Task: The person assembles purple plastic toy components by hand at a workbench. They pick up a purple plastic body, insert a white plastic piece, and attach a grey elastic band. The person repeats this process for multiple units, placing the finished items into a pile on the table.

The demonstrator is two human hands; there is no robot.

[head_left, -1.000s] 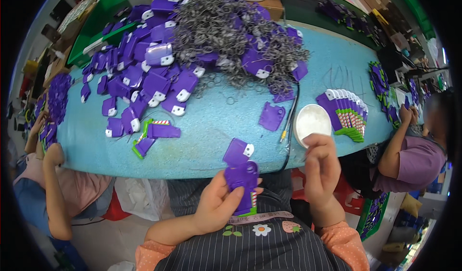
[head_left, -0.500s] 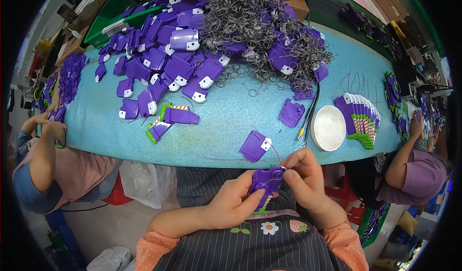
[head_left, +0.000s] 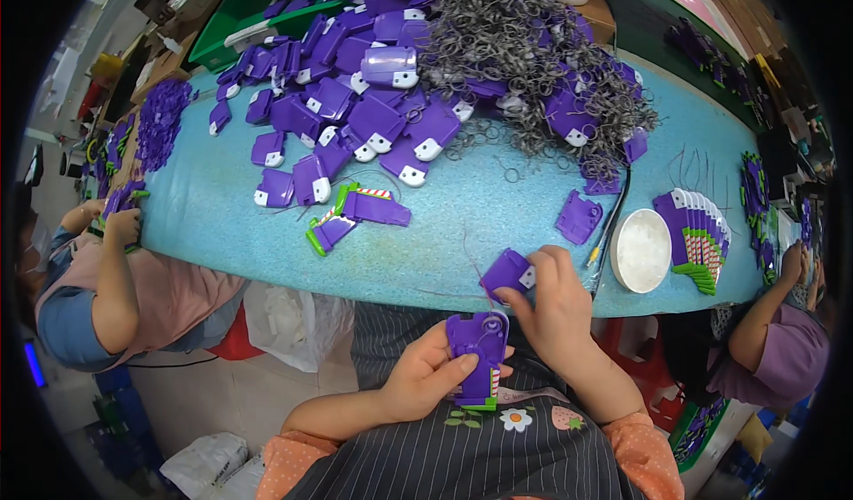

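Observation:
My left hand (head_left: 421, 377) is closed round a purple plastic shell (head_left: 477, 355) held above my lap. The shell has a round socket at its top, a green lower edge and a red-and-white striped strip. Just above it, my right hand (head_left: 560, 312) grips a purple panel (head_left: 506, 271) with a white end, between thumb and fingers at the table's front edge. A thin reddish wire (head_left: 474, 253) runs up beside the panel; where it is fixed I cannot tell. Farther left on the table lies a purple-and-green wing-like piece (head_left: 373, 207).
Many purple panels (head_left: 369, 123) and a tangled heap of grey rings (head_left: 533, 56) cover the far side. To the right stand a white bowl (head_left: 641, 251), black cables (head_left: 613, 225) and fanned purple-and-green parts (head_left: 697, 238). A co-worker (head_left: 115, 278) sits on each side.
My right hand has left the shell's socket and taken hold of the purple panel on the table. The shell is more upright in my left hand. The whole view has shifted a little.

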